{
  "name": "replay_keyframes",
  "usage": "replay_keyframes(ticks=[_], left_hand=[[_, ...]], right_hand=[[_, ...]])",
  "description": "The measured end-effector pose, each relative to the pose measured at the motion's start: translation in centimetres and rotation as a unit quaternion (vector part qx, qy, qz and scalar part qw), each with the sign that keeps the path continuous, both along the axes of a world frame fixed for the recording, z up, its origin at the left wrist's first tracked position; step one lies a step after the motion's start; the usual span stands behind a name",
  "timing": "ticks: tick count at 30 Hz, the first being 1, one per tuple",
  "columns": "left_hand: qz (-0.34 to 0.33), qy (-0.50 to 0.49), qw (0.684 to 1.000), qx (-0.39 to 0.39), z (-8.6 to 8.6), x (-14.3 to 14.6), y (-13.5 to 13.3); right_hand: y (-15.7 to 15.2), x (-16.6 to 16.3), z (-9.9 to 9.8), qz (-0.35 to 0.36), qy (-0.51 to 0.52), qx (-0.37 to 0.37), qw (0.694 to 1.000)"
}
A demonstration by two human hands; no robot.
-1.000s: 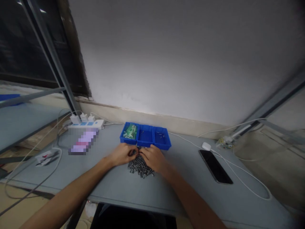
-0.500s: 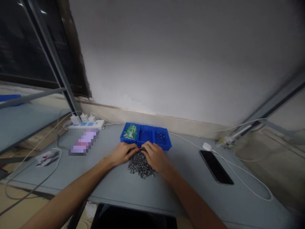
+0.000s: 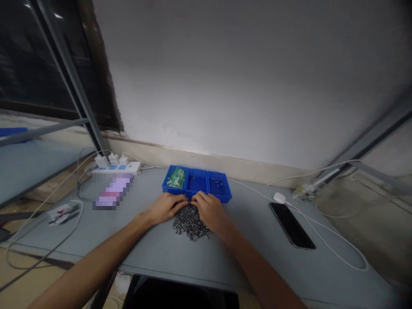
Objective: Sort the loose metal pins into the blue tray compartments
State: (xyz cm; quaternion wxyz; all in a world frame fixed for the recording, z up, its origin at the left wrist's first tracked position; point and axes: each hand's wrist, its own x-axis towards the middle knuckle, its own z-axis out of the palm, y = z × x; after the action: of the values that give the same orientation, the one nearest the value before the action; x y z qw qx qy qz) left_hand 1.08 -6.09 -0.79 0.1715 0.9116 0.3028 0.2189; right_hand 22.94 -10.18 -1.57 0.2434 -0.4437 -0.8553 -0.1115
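Observation:
A heap of small dark metal pieces that look like screws [image 3: 191, 225] lies on the grey table. My left hand [image 3: 165, 207] reaches the heap's far left side, thumb and fingers drawn together. From the right, my right hand [image 3: 210, 211] meets it with bent fingers, and the two sets of fingertips almost touch above the heap's far edge. Something small and dark shows between them, too small to name. Just beyond the hands stands a row of three blue bins [image 3: 197, 192]; a green-and-clear plastic bag [image 3: 177, 177] fills the left one, and a few small metal pieces [image 3: 217, 183] lie in the right one.
At right lie a black phone [image 3: 292, 225], a white charger [image 3: 279, 198] and a looping white cable [image 3: 337, 235]. To the left are a power strip [image 3: 130, 168] with plugs, a pixelated phone-like screen [image 3: 113, 192] and a crumpled wrapper [image 3: 64, 213]. A wall [image 3: 241, 107] rises behind the table.
The fingertips of both hands have shifted very slightly over the heap, and less of the small dark thing between them shows. Bins and heap look the same.

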Motion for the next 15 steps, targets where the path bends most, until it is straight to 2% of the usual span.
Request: replay_keyframes(ticks=[5,10,15], left_hand=[[-0.016,0.003,1.0,0.004,-0.18,0.01,0.11],[0.009,-0.008,1.0,0.0,-0.16,-0.08,0.08],[0.004,-0.016,1.0,-0.001,-0.23,-0.05,0.14]], right_hand=[[-0.07,-0.18,-0.29,-0.015,-0.008,-0.023,1.0],[-0.35,-0.07,0.17,0.007,0.036,-0.03,0.999],[-0.2,0.03,0.22,0.011,0.007,-0.033,0.999]])
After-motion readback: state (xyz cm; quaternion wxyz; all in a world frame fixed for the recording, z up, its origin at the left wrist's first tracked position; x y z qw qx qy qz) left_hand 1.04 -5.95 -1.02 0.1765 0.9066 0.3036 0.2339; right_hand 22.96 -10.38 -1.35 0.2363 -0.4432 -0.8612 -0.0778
